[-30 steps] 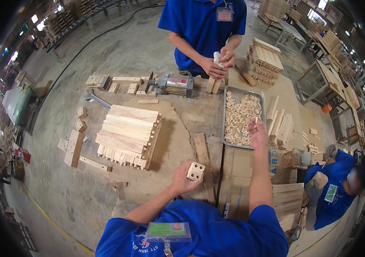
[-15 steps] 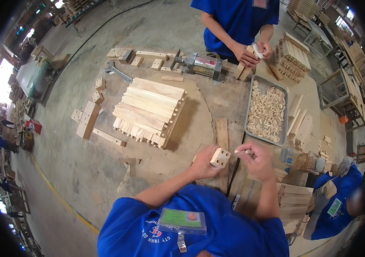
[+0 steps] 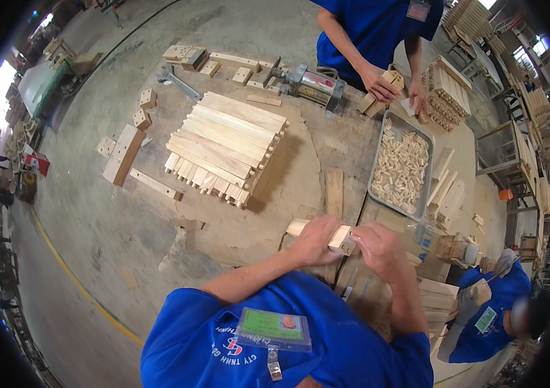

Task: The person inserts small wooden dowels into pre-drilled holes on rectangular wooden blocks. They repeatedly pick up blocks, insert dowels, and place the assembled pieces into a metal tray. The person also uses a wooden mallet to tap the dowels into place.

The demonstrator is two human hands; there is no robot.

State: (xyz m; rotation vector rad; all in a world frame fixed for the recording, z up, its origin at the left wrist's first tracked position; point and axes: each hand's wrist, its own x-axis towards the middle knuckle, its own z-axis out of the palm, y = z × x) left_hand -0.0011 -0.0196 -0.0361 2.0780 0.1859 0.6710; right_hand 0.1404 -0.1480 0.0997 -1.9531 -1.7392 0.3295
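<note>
A pale wooden block (image 3: 341,240) with round holes in its end face is gripped in my left hand (image 3: 316,242), whose fingers wrap over it. Its other end shows to the left of the hand. My right hand (image 3: 378,248) is pinched closed at the holed end, its fingertips touching the block. The small wooden dowel in that pinch is mostly hidden by the fingers. Beyond my right hand lies a grey metal tray (image 3: 429,187) with many loose dowels in it.
A stack of pale wooden rails (image 3: 226,139) lies left of centre. Behind it are a metal clamp cylinder (image 3: 314,87) and a wrench (image 3: 178,84). One co-worker (image 3: 378,39) handles wood across the table; another (image 3: 491,307) works at the right. A wooden strip (image 3: 334,194) lies near my hands.
My right hand has moved left and brought the dowel from beside the block up to its holed end. The block has turned slightly. The co-worker's hands across the table have moved apart.
</note>
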